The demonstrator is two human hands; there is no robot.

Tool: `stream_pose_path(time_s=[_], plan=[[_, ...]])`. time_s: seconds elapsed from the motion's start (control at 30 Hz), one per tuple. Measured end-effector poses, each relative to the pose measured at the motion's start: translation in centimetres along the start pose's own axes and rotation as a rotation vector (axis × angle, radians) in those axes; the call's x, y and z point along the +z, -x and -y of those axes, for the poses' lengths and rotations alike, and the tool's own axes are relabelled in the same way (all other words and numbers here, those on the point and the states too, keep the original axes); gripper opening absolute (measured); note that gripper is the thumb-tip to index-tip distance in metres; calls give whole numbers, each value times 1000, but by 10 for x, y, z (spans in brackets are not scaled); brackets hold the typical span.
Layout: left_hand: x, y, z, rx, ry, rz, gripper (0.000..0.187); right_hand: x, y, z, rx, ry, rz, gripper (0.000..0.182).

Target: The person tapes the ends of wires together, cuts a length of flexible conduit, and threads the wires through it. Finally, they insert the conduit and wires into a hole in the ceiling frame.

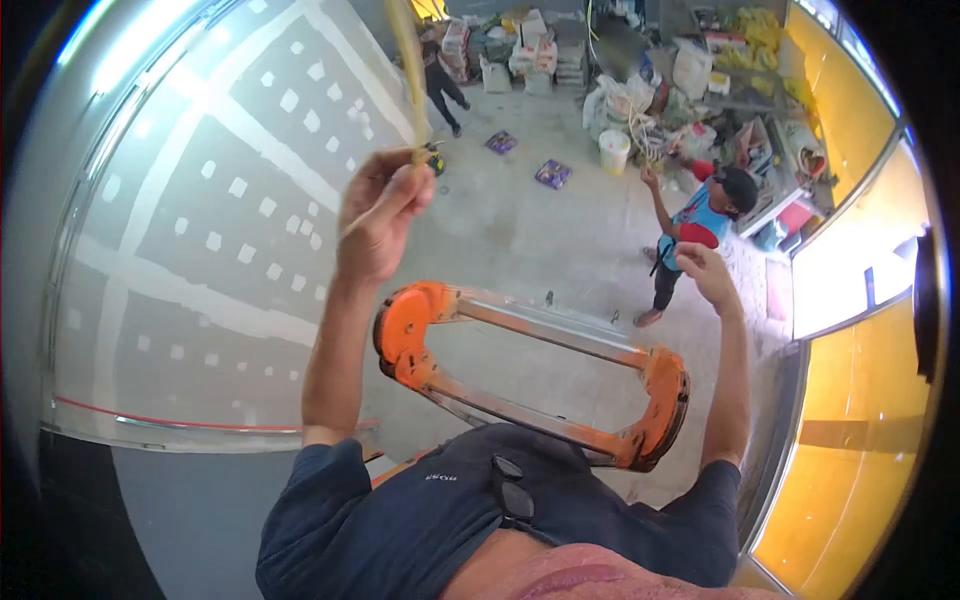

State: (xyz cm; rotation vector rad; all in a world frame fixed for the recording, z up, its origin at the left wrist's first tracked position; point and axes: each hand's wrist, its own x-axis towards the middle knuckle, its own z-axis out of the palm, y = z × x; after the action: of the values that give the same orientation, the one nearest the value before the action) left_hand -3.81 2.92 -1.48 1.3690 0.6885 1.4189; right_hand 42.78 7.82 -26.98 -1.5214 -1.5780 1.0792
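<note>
My left hand (378, 215) is raised at the upper left of centre, its thumb and fingers pinched on a yellowish strip (412, 80) that runs up out of the top of the view. My right hand (708, 272) is raised at the right with its fingers curled; whether anything thin lies between the fingertips is too small to tell. Between my forearms is the orange and metal frame (408, 325) of a ladder or platform top, in front of my dark shirt.
A person (700, 215) in a blue and red shirt stands below at the right. Another person (440, 85) is at the top. Bags, a white bucket (614, 150) and two purple packets (553, 174) lie on the floor. A patched panel wall (220, 200) rises at the left.
</note>
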Motion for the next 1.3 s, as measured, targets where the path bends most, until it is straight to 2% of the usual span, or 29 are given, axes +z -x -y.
stream_pose_path(time_s=[0.1,0.17,0.23,0.33,0.4,0.47,0.53,0.6,0.63,0.67,0.73,0.77,1.13,1.23,1.3], plan=[[-7,-10,3,-31,75,91,21,-27,34,115,-231,-10,-73,36],[-2,-15,2,-31,98,138,21,-21,63,211,-318,56,-98,37],[3,-20,6,-36,118,213,21,-2,86,280,-410,88,-84,37],[11,-20,7,-34,118,238,21,35,90,336,-500,113,-45,42],[20,-17,-2,-40,137,251,21,57,89,367,-501,216,-109,44],[22,-17,-7,-42,77,233,21,82,86,391,-480,186,-148,43],[21,-18,-7,-32,89,229,21,92,76,400,-466,158,-175,42],[16,-17,-8,-19,96,218,21,102,56,397,-657,147,-153,47],[13,-16,-10,-26,106,205,21,107,55,401,-648,109,-164,36],[9,-15,-11,-31,115,189,21,111,55,404,-658,119,-155,36],[-1,-14,-11,-6,157,183,21,122,58,411,-577,-208,-81,27],[-5,-14,-11,8,194,191,21,127,62,416,-535,-269,-71,23],[-8,-4,-9,125,328,-16,15,170,65,422,-640,-330,-211,24],[-11,-4,-8,108,356,-46,16,176,68,422,-636,-337,-242,21],[-14,-5,-8,22,320,-20,20,173,65,418,-592,-293,-231,17]])
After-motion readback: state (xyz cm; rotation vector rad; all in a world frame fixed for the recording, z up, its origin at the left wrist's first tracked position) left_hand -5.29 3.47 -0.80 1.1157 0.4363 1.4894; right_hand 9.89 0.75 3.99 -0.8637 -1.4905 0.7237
